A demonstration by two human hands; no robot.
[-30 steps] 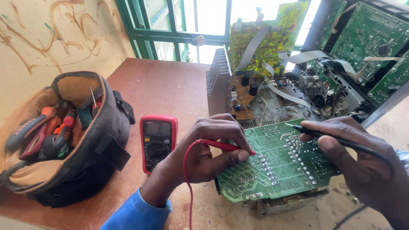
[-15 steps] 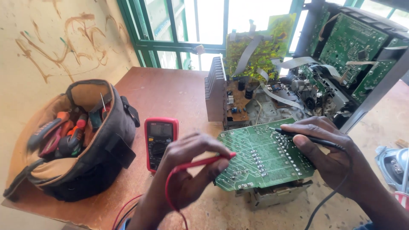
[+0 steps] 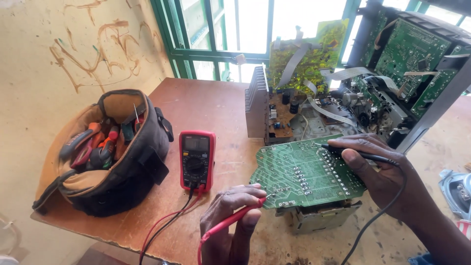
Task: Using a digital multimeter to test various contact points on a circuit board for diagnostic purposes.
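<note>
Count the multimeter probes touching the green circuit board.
2. The red probe, in the left hand, meets the green circuit board at its near-left edge; the black probe, in the right hand, touches its far-right part.

Two hands [image 3: 235, 221] [image 3: 382, 172], two probes [image 3: 230, 222] [image 3: 363, 156], one multimeter [image 3: 197, 159], one tool bag [image 3: 108, 152], several circuit boards [image 3: 306, 172].

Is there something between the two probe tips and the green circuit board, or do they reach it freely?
Nothing visible blocks them. The red probe in the left hand meets the green circuit board at its near edge; the black probe in the right hand rests on its far side.
</note>
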